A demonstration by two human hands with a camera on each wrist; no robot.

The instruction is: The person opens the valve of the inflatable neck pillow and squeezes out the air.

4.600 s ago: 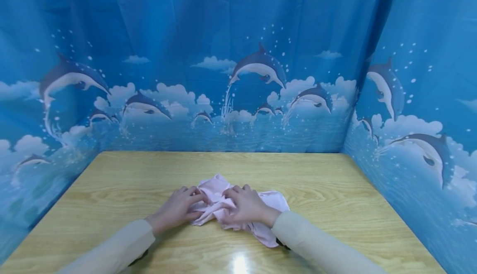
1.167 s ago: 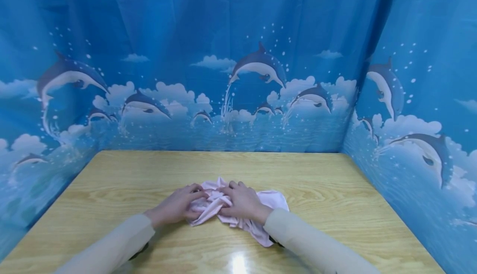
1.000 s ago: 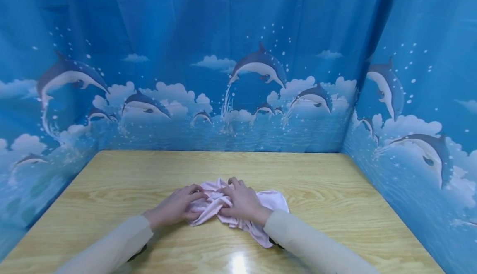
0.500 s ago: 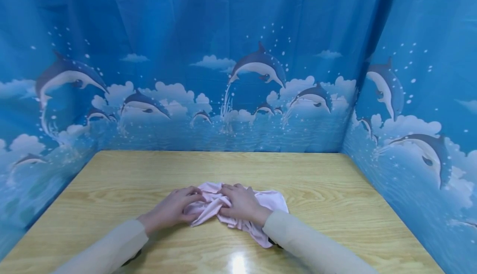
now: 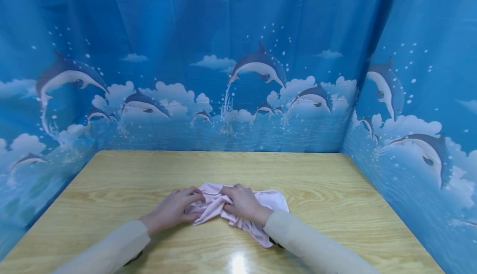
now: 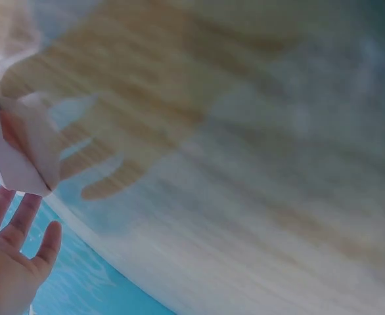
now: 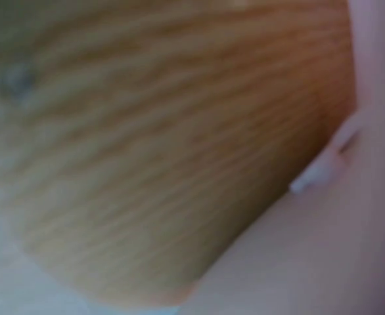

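A crumpled pale pink cloth (image 5: 273, 200) lies on the wooden table, bunched and twisted in the middle, with a smoother part spread to the right. My left hand (image 5: 173, 208) holds its left end, thumb in front and fingers over the back. In the left wrist view, fingers (image 6: 23, 216) reach up to the cloth's edge (image 6: 22, 174). My right hand (image 5: 244, 203) grips the bunched middle, thumb and fingers drawn together on a fold. The right wrist view is blurred, with a small pale fold (image 7: 320, 170) near the skin. The fingertips are partly hidden in the cloth.
The light wooden table (image 5: 149, 166) has a glossy top that mirrors the hand in the left wrist view. Behind it hangs a blue curtain (image 5: 179, 38) with dolphins, and another curtain side (image 5: 421, 100) runs along the right.
The peak at the cloth's back has sunk and the cloth sits lower. My left hand has shifted slightly left. The right hand's fingers, more spread a second ago, have drawn in on the fold.
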